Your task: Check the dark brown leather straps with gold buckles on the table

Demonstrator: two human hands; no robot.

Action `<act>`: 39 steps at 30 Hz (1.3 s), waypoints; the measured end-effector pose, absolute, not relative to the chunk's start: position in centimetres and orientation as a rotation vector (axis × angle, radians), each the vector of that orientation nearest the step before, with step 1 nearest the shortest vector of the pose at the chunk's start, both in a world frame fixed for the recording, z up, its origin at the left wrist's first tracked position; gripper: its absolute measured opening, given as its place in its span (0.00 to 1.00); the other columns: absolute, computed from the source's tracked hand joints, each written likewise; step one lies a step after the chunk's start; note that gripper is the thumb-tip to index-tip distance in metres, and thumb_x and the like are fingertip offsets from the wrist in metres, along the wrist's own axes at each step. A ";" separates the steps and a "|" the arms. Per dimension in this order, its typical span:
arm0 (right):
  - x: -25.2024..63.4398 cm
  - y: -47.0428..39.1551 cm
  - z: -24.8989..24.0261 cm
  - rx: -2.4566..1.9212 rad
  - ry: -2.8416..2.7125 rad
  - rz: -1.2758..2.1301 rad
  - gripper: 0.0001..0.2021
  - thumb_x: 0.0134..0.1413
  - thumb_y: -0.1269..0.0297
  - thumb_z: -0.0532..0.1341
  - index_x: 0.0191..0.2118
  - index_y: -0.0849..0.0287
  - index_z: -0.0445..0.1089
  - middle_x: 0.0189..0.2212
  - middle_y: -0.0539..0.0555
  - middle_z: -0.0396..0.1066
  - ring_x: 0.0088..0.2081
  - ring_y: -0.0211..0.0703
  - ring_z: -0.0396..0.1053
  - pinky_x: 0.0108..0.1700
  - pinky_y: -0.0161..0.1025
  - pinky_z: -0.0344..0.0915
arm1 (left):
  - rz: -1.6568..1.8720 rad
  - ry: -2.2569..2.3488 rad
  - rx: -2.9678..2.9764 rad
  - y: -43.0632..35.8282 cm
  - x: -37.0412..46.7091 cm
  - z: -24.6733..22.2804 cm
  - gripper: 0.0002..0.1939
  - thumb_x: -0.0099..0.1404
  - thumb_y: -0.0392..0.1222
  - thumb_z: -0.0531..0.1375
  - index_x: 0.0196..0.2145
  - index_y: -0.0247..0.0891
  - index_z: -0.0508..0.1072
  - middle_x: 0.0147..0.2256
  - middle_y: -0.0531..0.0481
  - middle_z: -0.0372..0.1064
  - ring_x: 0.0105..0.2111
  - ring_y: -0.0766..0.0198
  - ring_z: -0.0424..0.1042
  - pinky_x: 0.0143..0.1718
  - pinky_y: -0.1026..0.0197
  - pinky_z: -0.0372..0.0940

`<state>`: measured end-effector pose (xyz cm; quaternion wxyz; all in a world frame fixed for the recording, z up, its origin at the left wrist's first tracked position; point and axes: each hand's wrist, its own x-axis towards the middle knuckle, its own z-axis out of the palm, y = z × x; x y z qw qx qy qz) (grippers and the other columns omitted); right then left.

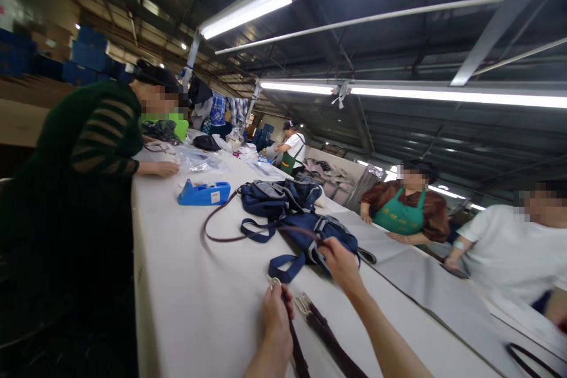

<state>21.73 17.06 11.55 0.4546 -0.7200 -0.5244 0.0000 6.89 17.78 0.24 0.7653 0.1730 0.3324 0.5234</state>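
Observation:
My left hand is closed round the end of a dark brown leather belt, with a pale metal piece showing at the fingertips. With its fingers pinched, my right hand grips a thin brown strap, which curves away to the left in a loop over the table. Whether strap and belt are one piece I cannot tell. Between my forearms lies another dark belt with a metal buckle. Just beyond my hands sit navy blue bags with grey trim and webbing loops.
A blue tape dispenser stands left of the bags on the long white table. Clear plastic bags lie farther back. A person in dark green leans over the left edge; two people stand along the right side. A dark strap lies lower right.

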 end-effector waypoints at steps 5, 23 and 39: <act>26.2 10.5 16.7 -1.349 -0.642 0.087 0.12 0.61 0.57 0.53 0.28 0.55 0.54 0.19 0.41 0.57 0.17 0.30 0.53 0.23 0.31 0.62 | 0.975 0.636 0.469 17.1 6.7 1.2 0.24 0.50 0.62 0.62 0.24 0.37 0.62 0.17 0.58 0.59 0.14 0.75 0.54 0.16 0.69 0.47; 17.2 -3.7 2.2 -1.012 -0.310 0.489 0.37 0.28 0.56 0.77 0.46 0.57 0.60 0.38 0.54 0.78 0.28 0.36 0.71 0.36 0.38 0.72 | 0.384 0.413 0.828 11.6 7.2 2.7 0.12 0.57 0.45 0.60 0.34 0.36 0.64 0.34 0.41 0.76 0.18 0.72 0.65 0.18 0.70 0.51; 25.0 -7.4 1.2 -1.152 -0.002 0.172 0.19 0.27 0.62 0.66 0.33 0.52 0.66 0.24 0.48 0.75 0.30 0.46 0.73 0.28 0.40 0.72 | 0.886 0.541 0.745 13.3 8.5 2.2 0.10 0.50 0.38 0.64 0.25 0.34 0.65 0.21 0.52 0.69 0.11 0.76 0.55 0.12 0.70 0.46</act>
